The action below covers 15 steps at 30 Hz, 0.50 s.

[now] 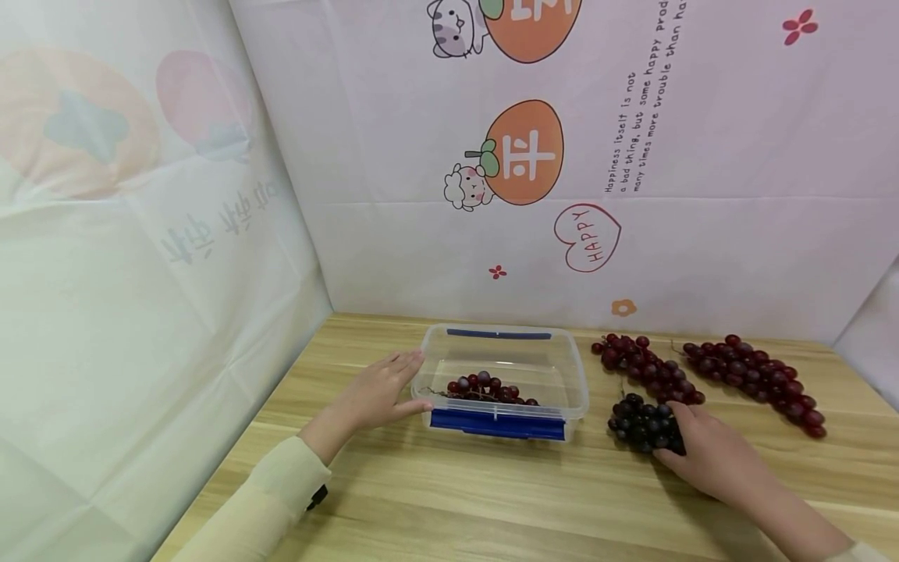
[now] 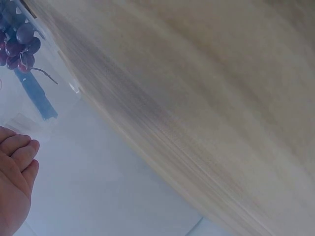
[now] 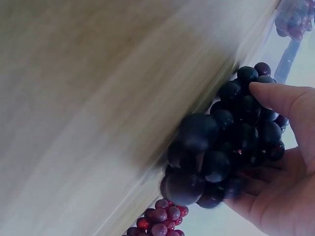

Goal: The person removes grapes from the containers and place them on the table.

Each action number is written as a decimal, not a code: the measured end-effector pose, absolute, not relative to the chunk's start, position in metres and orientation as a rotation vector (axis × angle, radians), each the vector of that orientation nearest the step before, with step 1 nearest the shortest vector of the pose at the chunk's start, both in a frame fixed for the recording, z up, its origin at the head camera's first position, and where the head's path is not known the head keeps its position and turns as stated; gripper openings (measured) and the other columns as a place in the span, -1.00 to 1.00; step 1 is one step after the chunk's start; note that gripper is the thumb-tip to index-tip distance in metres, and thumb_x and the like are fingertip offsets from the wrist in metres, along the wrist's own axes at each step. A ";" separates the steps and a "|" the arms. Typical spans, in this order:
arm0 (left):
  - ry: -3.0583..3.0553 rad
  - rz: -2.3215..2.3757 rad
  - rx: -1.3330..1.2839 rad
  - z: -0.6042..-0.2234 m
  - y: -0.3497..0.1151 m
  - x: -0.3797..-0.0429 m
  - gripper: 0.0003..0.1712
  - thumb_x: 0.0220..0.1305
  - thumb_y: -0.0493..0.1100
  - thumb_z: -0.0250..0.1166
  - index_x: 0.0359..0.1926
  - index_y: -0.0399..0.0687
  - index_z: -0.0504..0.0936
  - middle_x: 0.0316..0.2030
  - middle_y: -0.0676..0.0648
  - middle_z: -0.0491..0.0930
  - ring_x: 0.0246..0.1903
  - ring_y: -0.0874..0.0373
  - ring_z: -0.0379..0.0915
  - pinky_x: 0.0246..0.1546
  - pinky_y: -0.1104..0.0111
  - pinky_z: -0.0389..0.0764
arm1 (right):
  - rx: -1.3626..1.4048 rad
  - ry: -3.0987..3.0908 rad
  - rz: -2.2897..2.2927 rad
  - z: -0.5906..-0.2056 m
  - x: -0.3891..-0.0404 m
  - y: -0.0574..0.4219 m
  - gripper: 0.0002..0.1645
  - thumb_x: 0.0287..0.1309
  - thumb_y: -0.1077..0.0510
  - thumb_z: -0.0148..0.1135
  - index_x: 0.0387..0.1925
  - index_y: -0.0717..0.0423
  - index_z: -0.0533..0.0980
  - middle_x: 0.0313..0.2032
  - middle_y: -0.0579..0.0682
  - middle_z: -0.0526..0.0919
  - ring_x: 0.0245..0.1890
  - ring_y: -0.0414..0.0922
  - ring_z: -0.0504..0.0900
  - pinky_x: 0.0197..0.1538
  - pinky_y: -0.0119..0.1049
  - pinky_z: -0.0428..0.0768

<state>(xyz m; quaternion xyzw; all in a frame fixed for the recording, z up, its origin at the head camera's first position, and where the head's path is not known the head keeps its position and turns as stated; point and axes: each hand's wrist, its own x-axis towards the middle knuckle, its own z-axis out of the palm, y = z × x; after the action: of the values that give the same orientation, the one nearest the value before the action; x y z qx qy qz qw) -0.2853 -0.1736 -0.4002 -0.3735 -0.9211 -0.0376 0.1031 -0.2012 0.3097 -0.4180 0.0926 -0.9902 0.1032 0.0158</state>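
A clear plastic box (image 1: 577, 382) with blue latches stands on the table, and a bunch of red grapes (image 1: 485, 384) lies inside it. My left hand (image 1: 379, 394) is at the box's left side, fingers straight and thumb near the front rim; the left wrist view shows the palm side of this hand (image 2: 15, 172). To the right of the box, my right hand (image 1: 719, 457) holds a bunch of black grapes (image 1: 637, 423). In the right wrist view the thumb lies on top of the black grapes (image 3: 243, 123), the other fingers partly hidden beneath them.
Two more bunches of red grapes lie behind the right hand: a nearer red bunch (image 1: 649, 368) and a longer red bunch (image 1: 762, 376) farther right. A printed white cloth (image 1: 407, 257) hangs behind the wooden table (image 1: 449, 499), with another white cloth (image 1: 232, 312) along the left.
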 end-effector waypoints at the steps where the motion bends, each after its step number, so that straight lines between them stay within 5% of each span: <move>1: -2.717 -0.109 -1.101 -0.401 -0.174 -0.286 -0.01 0.33 0.35 0.07 0.43 -0.36 0.16 0.40 -0.27 0.17 0.35 -0.19 0.14 0.38 0.05 0.13 | 0.290 -3.083 0.326 -0.418 -0.201 0.310 0.02 0.00 -0.10 0.47 0.17 0.61 0.25 0.04 0.65 0.37 -0.02 0.50 0.44 -0.12 0.31 0.52; 15: -2.718 -0.101 -1.092 -0.402 -0.174 -0.287 0.00 0.33 0.38 0.05 0.44 -0.34 0.15 0.40 -0.26 0.17 0.36 -0.16 0.12 0.38 0.07 0.13 | 0.318 -3.111 0.342 -0.411 -0.202 0.313 0.10 0.02 -0.21 0.43 0.23 0.56 0.20 0.10 0.64 0.33 -0.01 0.50 0.43 -0.11 0.32 0.51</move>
<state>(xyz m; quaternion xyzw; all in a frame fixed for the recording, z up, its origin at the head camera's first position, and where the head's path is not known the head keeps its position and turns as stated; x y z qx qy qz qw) -0.2867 -0.1741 -0.4021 -0.3706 -0.9222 -0.0343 0.1053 -0.2017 0.3127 -0.4113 0.1012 -0.9889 0.1086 -0.0023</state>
